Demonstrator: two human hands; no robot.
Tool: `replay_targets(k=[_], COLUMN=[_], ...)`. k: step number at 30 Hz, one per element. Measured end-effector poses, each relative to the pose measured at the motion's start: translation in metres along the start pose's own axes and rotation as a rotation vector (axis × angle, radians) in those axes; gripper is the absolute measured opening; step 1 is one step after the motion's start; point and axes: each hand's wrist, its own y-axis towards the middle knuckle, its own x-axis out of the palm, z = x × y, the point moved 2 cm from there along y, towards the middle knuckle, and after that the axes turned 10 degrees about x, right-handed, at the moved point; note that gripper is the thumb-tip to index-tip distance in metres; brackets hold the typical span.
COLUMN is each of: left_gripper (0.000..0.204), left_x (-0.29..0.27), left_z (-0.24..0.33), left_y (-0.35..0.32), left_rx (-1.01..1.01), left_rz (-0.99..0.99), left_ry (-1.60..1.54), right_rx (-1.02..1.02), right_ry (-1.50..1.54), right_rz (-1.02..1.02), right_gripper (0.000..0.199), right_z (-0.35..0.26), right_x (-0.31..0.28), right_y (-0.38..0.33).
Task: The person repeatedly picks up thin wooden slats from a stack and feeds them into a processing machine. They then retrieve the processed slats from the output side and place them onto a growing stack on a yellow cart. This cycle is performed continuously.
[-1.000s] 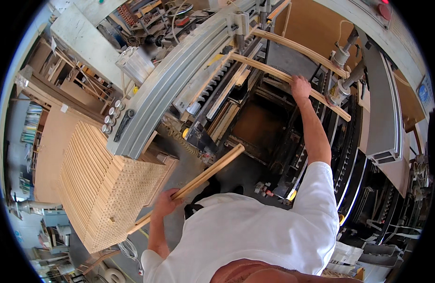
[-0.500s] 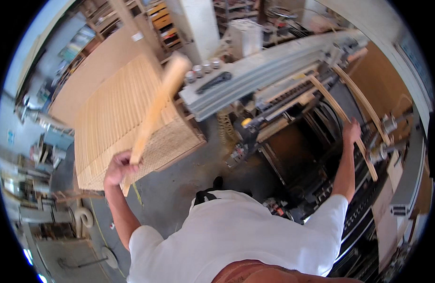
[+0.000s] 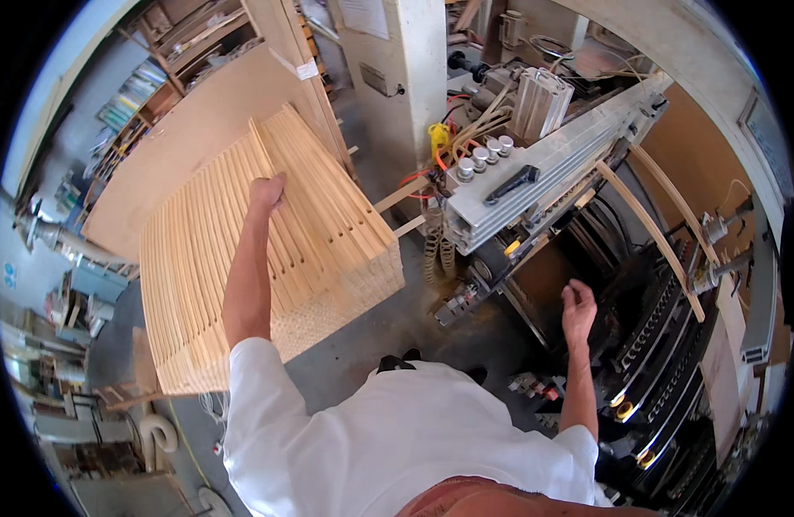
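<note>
On the left stands a big stack of pale wooden slats (image 3: 328, 220), laid side by side in many layers. My left hand (image 3: 267, 191) is closed around a wooden slat (image 3: 260, 142) lying on top of the stack; its far end sticks out beyond my fingers. To the right, my right hand (image 3: 579, 314) hovers beside the machine, holding nothing, its fingers loosely bent and apart. Beyond it a curved wooden slat (image 3: 651, 228) rests across the machine (image 3: 621, 345), and a second slat (image 3: 677, 198) lies farther right near the metal cylinders.
A grey metal beam (image 3: 552, 164) crosses the back of the machine, bearing several round silver knobs (image 3: 480, 158) and a black handle-like tool (image 3: 511, 184). Behind the stack leans a large brown board (image 3: 199, 129). A pale pillar (image 3: 397, 95) rises between them. Coiled hoses (image 3: 438, 250) hang near the machine's corner.
My left hand has brought its slat from mid-air down onto the stack. My right hand has let go of the curved slat on the machine and drawn back toward me.
</note>
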Motion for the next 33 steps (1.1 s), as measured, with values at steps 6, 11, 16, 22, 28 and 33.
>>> replay_targets(k=[6,11,16,22,28,33], left_gripper=[0.041,0.043,0.052,0.050,0.030,0.024], left_x=[0.071,0.097,0.107,0.115,0.106,0.188], left_z=[0.043,0.056,0.057,0.039,0.145,0.097], left_y=[0.055,0.069,0.068,0.083,-0.149,-0.452], left_rx=[0.032,0.115,0.288,0.640,0.967,0.781], left_rz=[-0.021,-0.074,-0.163,0.156,-0.103,-1.001], left_ry=[0.247,0.152,0.285,0.430,-0.323,-0.630], right_rx=[0.117,0.411,0.434,0.312,0.315,0.336], right_ry=[-0.274,-0.283,-0.178,-0.270,-0.282,-0.690], right_rz=[0.098,0.150,0.116,0.177,0.493,0.986], right_gripper=[0.027,0.027,0.025,0.028,0.027,0.029], right_z=[0.027,0.057,0.071,0.065,0.015,0.011], right_x=[0.003,0.002,0.013,0.008,-0.064,-0.150], right_y=[-0.103,-0.170,-0.224,-0.266,-0.366,-0.515])
